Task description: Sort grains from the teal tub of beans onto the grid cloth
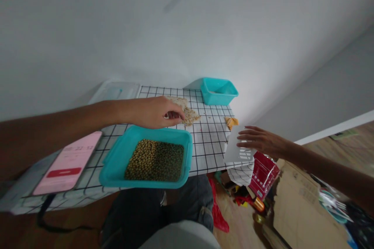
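My left hand (159, 113) reaches across the table, its fingers curled and thumb and forefinger together at the edge of a small pile of pale grains (192, 117). What the fingertips hold, if anything, is too small to tell. Just below that hand stands a turquoise tray (115, 177) with yellowish beans (143, 155) on its left side and green beans (171, 161) on its right. My right hand (257, 139) lies with its fingers stretched out over a white slotted sheet (232, 148) at the table's right edge. Its thumb is hidden.
A smaller turquoise box (220, 99) stands at the back right near the wall, with a crumpled orange-yellow piece (231, 121) in front. A phone (68, 163) lies at left, a clear lid (119, 90) behind. Cardboard (298, 206) and a red packet (263, 175) are on the right, below table height.
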A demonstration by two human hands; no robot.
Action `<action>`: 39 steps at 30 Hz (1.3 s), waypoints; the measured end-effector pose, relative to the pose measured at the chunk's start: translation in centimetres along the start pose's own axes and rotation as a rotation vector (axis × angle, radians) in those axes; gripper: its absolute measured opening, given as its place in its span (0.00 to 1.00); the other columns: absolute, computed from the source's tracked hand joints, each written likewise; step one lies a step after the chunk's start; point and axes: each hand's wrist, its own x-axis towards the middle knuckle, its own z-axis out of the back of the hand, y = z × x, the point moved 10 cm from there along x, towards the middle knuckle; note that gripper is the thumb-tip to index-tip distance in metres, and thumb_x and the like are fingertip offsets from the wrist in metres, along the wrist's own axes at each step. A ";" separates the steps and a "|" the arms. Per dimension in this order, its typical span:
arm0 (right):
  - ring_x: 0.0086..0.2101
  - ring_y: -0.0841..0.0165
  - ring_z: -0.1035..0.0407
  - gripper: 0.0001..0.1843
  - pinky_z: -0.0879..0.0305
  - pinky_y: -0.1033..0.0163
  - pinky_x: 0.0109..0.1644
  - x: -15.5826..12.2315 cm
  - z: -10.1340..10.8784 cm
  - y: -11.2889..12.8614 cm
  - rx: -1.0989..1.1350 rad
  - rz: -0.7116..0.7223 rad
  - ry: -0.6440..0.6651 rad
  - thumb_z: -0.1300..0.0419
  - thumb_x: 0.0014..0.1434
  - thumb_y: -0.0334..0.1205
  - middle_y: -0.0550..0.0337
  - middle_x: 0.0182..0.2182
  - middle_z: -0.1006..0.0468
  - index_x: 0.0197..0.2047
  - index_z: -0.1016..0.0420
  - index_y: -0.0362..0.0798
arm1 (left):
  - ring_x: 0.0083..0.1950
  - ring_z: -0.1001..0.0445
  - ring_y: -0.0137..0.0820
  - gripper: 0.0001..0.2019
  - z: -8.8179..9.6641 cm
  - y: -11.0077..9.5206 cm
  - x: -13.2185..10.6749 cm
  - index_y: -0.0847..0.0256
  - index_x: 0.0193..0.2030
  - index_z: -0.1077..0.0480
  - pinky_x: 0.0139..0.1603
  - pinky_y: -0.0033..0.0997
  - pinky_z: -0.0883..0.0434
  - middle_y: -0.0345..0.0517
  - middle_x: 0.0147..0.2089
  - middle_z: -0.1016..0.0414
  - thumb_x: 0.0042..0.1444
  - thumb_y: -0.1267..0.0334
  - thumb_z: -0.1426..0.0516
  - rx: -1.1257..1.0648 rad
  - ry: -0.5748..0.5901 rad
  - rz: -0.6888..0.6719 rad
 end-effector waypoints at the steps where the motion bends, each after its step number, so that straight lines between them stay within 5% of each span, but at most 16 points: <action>1: 0.60 0.65 0.42 0.22 0.49 0.44 0.65 0.5 -0.2 -0.4 -0.001 0.006 0.000 0.44 0.62 0.30 0.55 0.55 0.27 0.59 0.32 0.54 | 0.40 0.24 0.32 0.16 0.1 -0.2 -0.1 0.52 0.49 0.26 0.43 0.28 0.35 0.43 0.44 0.20 0.59 0.53 0.48 -0.010 -0.002 -0.004; 9: 0.56 0.67 0.37 0.19 0.48 0.48 0.64 4.6 0.2 -2.0 0.003 0.075 -0.060 0.45 0.61 0.28 0.58 0.51 0.24 0.52 0.26 0.53 | 0.42 0.23 0.32 0.15 0.8 -0.4 -1.8 0.51 0.49 0.26 0.44 0.28 0.33 0.42 0.45 0.20 0.58 0.54 0.47 -0.081 0.014 0.038; 14: 0.48 0.66 0.31 0.17 0.41 0.51 0.54 8.5 0.8 -2.7 0.016 -0.034 -0.045 0.44 0.60 0.27 0.57 0.43 0.21 0.48 0.24 0.52 | 0.43 0.23 0.31 0.16 0.9 0.1 -2.3 0.52 0.50 0.27 0.43 0.27 0.32 0.41 0.46 0.20 0.59 0.52 0.48 -0.085 0.031 0.072; 20: 0.43 0.69 0.32 0.14 0.44 0.56 0.52 15.2 1.8 -3.0 0.036 -0.056 -0.025 0.44 0.59 0.26 0.60 0.39 0.19 0.43 0.21 0.50 | 0.42 0.22 0.31 0.16 0.4 -0.4 -0.3 0.53 0.49 0.27 0.44 0.28 0.32 0.42 0.46 0.20 0.59 0.51 0.48 -0.094 -0.015 0.031; 24: 0.40 0.73 0.32 0.15 0.43 0.62 0.47 17.8 4.1 -4.1 0.049 -0.108 -0.035 0.47 0.62 0.29 0.60 0.39 0.19 0.46 0.22 0.48 | 0.47 0.23 0.37 0.29 0.7 -0.7 2.4 0.58 0.57 0.33 0.44 0.32 0.31 0.52 0.52 0.23 0.55 0.41 0.47 -0.091 -0.105 0.061; 27: 0.35 0.74 0.32 0.14 0.43 0.65 0.40 17.9 5.8 -6.4 0.062 -0.255 -0.012 0.48 0.63 0.32 0.57 0.37 0.19 0.47 0.23 0.44 | 0.48 0.25 0.43 0.34 1.9 -1.2 4.9 0.62 0.60 0.35 0.44 0.37 0.32 0.57 0.53 0.24 0.52 0.40 0.46 0.071 -0.185 0.059; 33: 0.30 0.68 0.31 0.14 0.46 0.63 0.32 14.8 7.8 -10.2 0.013 -0.481 -0.047 0.47 0.62 0.39 0.50 0.31 0.21 0.41 0.22 0.42 | 0.35 0.26 0.37 0.16 4.1 -2.5 10.3 0.61 0.40 0.24 0.33 0.35 0.37 0.54 0.36 0.21 0.60 0.60 0.52 0.406 -0.239 -0.075; 39: 0.28 0.69 0.32 0.15 0.50 0.64 0.29 9.7 5.3 -12.9 0.078 -0.699 -0.026 0.49 0.62 0.43 0.52 0.30 0.22 0.42 0.25 0.44 | 0.33 0.27 0.30 0.13 3.8 -0.6 14.3 0.59 0.43 0.25 0.32 0.30 0.40 0.47 0.36 0.21 0.62 0.61 0.51 0.303 -0.267 -0.199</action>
